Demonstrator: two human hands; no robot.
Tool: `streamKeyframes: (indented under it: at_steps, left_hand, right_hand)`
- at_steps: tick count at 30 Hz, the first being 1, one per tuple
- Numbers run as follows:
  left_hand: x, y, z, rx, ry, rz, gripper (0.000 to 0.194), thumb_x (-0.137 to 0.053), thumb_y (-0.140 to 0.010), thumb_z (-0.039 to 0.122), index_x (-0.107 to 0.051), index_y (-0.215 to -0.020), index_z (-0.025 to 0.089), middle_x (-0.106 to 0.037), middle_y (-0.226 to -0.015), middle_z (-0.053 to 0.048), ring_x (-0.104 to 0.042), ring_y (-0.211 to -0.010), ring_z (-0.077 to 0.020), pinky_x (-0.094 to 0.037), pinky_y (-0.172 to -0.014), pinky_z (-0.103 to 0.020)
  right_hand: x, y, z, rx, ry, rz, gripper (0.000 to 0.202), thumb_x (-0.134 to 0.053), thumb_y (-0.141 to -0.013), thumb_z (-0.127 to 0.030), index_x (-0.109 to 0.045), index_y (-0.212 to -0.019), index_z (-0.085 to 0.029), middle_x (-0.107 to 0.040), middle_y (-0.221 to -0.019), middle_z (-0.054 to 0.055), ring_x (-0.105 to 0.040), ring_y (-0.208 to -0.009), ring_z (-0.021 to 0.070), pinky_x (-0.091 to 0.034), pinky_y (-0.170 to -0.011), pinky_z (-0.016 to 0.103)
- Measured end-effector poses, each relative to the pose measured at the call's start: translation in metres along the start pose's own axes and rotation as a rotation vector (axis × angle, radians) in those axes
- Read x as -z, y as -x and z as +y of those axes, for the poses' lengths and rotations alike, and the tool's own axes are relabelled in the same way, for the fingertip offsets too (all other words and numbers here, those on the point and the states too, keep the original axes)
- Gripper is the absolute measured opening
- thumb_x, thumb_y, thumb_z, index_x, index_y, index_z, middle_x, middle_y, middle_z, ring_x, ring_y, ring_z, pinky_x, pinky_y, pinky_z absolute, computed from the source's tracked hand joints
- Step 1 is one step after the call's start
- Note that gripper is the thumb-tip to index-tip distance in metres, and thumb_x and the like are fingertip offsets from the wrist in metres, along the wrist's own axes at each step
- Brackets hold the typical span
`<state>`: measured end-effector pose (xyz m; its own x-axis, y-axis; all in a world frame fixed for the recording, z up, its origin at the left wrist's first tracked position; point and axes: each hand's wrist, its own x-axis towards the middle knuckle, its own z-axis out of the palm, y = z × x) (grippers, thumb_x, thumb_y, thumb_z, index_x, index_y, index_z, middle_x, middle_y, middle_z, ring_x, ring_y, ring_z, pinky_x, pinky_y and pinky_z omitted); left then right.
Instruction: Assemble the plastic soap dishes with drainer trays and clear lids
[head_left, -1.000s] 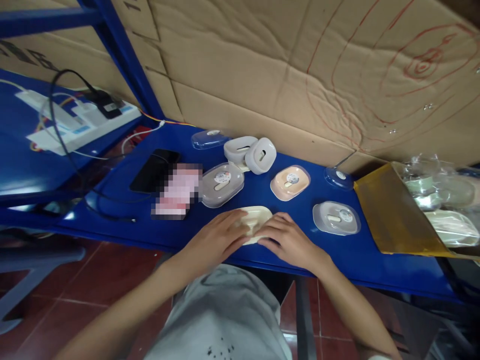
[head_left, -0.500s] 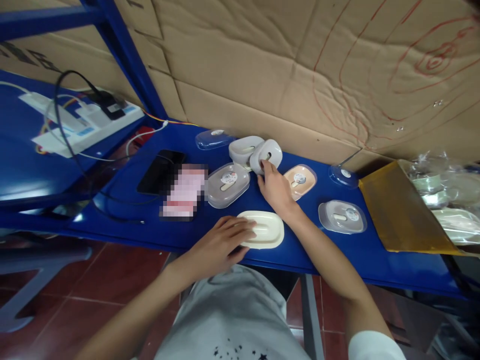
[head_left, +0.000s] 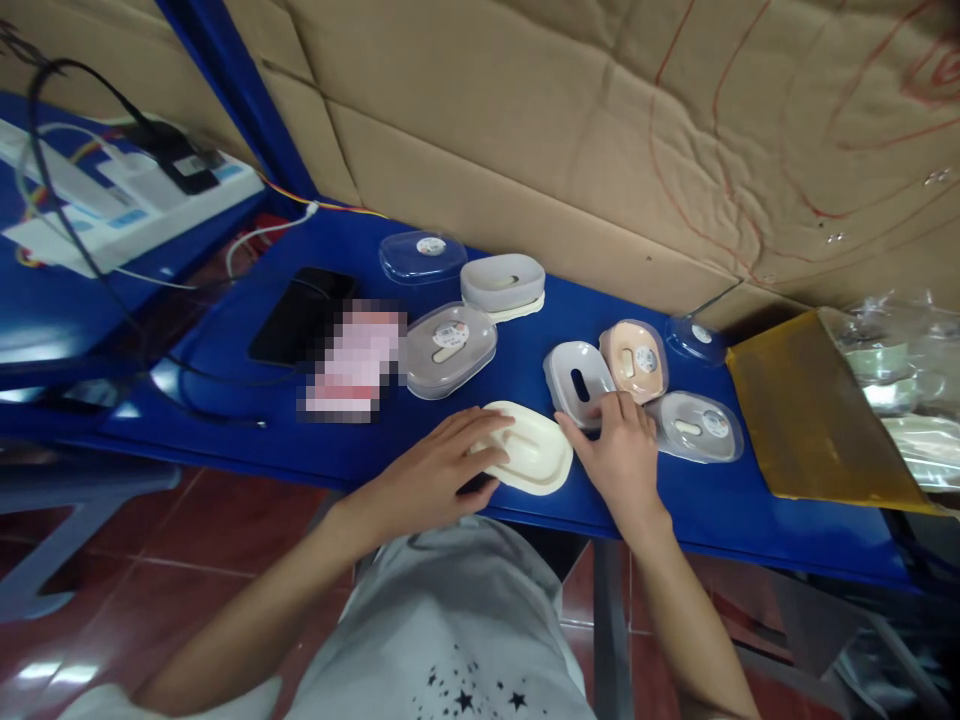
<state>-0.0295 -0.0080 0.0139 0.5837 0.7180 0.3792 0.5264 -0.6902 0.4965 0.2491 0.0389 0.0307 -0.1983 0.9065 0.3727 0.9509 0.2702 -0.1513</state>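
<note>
My left hand (head_left: 457, 458) grips the left end of a cream oval soap dish base (head_left: 541, 455), its fingers over the rim, at the table's front edge. My right hand (head_left: 621, 445) is closed on the near right end of a pale grey soap dish tray (head_left: 568, 368) with a dark slot. That tray lies just behind and right of the cream base, beside a peach soap dish (head_left: 643, 368) under a clear lid. A grey lidded soap dish (head_left: 691, 428) stands right of my right hand.
Farther back are another grey tray (head_left: 504, 280) on a cream base, a lidded grey soap dish (head_left: 450, 350) and clear lids (head_left: 421, 256). A phone (head_left: 300, 315) and power strip (head_left: 135, 215) lie left. At right stands an open carton (head_left: 810, 420) of wrapped items.
My right hand has brought the slotted grey tray from the back stack toward me and to the right. The peach soap dish has shifted right. My left hand stays on the cream base, now slightly turned.
</note>
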Motion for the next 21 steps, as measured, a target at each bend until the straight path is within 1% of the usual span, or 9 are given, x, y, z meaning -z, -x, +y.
streamKeyframes:
  at_steps: [2, 4, 7, 9, 10, 12, 16, 18, 21]
  left_hand:
    - [0.001, 0.002, 0.0, 0.029, 0.001, 0.046, 0.026, -0.068, -0.102, 0.019, -0.065, -0.128, 0.023, -0.052, -0.162, -0.012, -0.048, -0.155, -0.0301, -0.045, -0.129, -0.052]
    - [0.001, 0.004, 0.0, 0.088, 0.019, 0.097, 0.038, -0.07, -0.104, 0.025, -0.06, -0.141, 0.024, -0.046, -0.164, -0.014, -0.048, -0.154, -0.0299, -0.049, -0.127, -0.049]
    - [0.0, 0.005, -0.001, 0.15, 0.038, 0.109, 0.064, -0.072, -0.103, 0.032, -0.044, -0.161, 0.029, -0.036, -0.172, -0.014, -0.046, -0.157, -0.0315, -0.052, -0.124, -0.051]
    - [-0.001, 0.005, -0.002, 0.135, 0.029, 0.092, 0.073, -0.072, -0.103, 0.034, -0.036, -0.167, 0.031, -0.03, -0.176, -0.015, -0.042, -0.16, -0.0341, -0.052, -0.124, -0.054]
    - [-0.001, 0.004, -0.002, 0.118, 0.02, 0.085, 0.074, -0.072, -0.104, 0.033, -0.035, -0.168, 0.031, -0.029, -0.177, -0.015, -0.04, -0.161, -0.0354, -0.051, -0.124, -0.056]
    - [-0.001, 0.003, -0.003, 0.082, 0.006, 0.071, 0.068, -0.069, -0.105, 0.031, -0.038, -0.166, 0.031, -0.03, -0.177, -0.017, -0.038, -0.162, -0.0366, -0.05, -0.125, -0.06]
    - [0.001, 0.001, -0.004, 0.045, 0.01, 0.053, 0.048, -0.066, -0.107, 0.032, -0.052, -0.153, 0.028, -0.037, -0.173, -0.017, -0.043, -0.16, -0.035, -0.051, -0.124, -0.059]
    - [0.001, 0.001, -0.004, 0.059, 0.028, 0.053, 0.045, -0.067, -0.107, 0.033, -0.055, -0.15, 0.028, -0.039, -0.173, -0.017, -0.044, -0.16, -0.0343, -0.051, -0.124, -0.058]
    - [0.0, 0.003, -0.007, 0.079, 0.052, 0.05, 0.046, -0.069, -0.105, 0.037, -0.056, -0.149, 0.027, -0.04, -0.172, -0.017, -0.046, -0.158, -0.0338, -0.051, -0.125, -0.056]
  right_hand:
    - [0.004, 0.002, 0.007, 0.033, -0.193, -0.013, 0.034, -0.066, -0.103, -0.054, -0.063, -0.108, -0.02, -0.071, -0.109, 0.012, -0.071, -0.108, 0.032, -0.059, -0.093, 0.048]
    - [0.012, 0.008, 0.011, 0.119, -0.377, -0.06, 0.029, -0.069, -0.103, -0.045, -0.063, -0.118, -0.022, -0.07, -0.123, 0.013, -0.069, -0.124, 0.0314, -0.059, -0.104, 0.051]
    - [0.023, 0.024, 0.007, 0.287, -0.513, -0.162, 0.031, -0.071, -0.102, -0.035, -0.063, -0.13, -0.025, -0.066, -0.144, 0.012, -0.052, -0.152, 0.0324, -0.051, -0.122, 0.057]
    - [0.025, 0.035, 0.0, 0.368, -0.52, -0.227, 0.035, -0.07, -0.102, -0.031, -0.063, -0.136, -0.026, -0.061, -0.155, 0.01, -0.041, -0.162, 0.0328, -0.049, -0.125, 0.059]
    - [0.024, 0.041, -0.004, 0.39, -0.508, -0.248, 0.036, -0.069, -0.102, -0.029, -0.064, -0.138, -0.026, -0.059, -0.159, 0.009, -0.037, -0.164, 0.0328, -0.05, -0.125, 0.058]
    - [0.021, 0.049, -0.012, 0.411, -0.467, -0.259, 0.037, -0.067, -0.103, -0.028, -0.064, -0.14, -0.026, -0.056, -0.164, 0.008, -0.031, -0.166, 0.0332, -0.051, -0.124, 0.058]
    - [0.011, 0.059, -0.02, 0.419, -0.363, -0.201, 0.043, -0.068, -0.105, -0.033, -0.062, -0.147, -0.025, -0.047, -0.171, 0.008, -0.024, -0.169, 0.0365, -0.049, -0.125, 0.063]
    - [0.008, 0.062, -0.02, 0.433, -0.322, -0.167, 0.047, -0.068, -0.105, -0.032, -0.06, -0.151, -0.025, -0.046, -0.172, 0.009, -0.024, -0.168, 0.036, -0.046, -0.127, 0.065]
    - [0.007, 0.065, -0.02, 0.479, -0.293, -0.149, 0.052, -0.066, -0.106, -0.027, -0.054, -0.157, -0.023, -0.053, -0.167, 0.009, -0.031, -0.166, 0.0318, -0.039, -0.132, 0.065]
